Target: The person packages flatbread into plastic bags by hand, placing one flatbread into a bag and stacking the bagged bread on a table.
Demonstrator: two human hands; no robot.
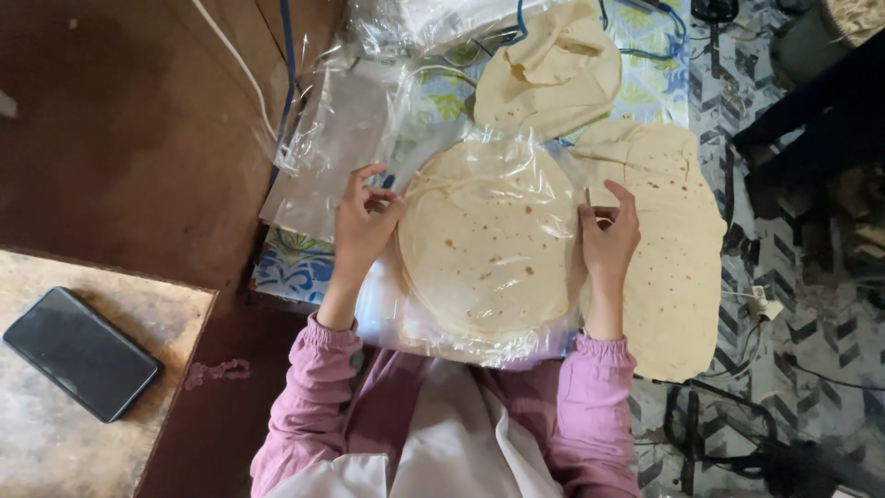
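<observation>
Pink sleeves first; I see my left hand (362, 221) and right hand (608, 235) pinching the clear plastic bag (479, 198) around the round, pale, brown-spotted flatbread stack (484, 244). Stack looks inside; more flatbreads (678, 267) wait beside it.

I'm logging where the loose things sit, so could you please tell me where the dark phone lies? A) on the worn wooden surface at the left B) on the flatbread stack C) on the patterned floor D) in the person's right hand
A: the dark phone lies flat on the worn wooden surface at the left, apart from both hands.

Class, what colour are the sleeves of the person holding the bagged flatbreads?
Pink-mauve sleeves, seen best in the head view.
</observation>
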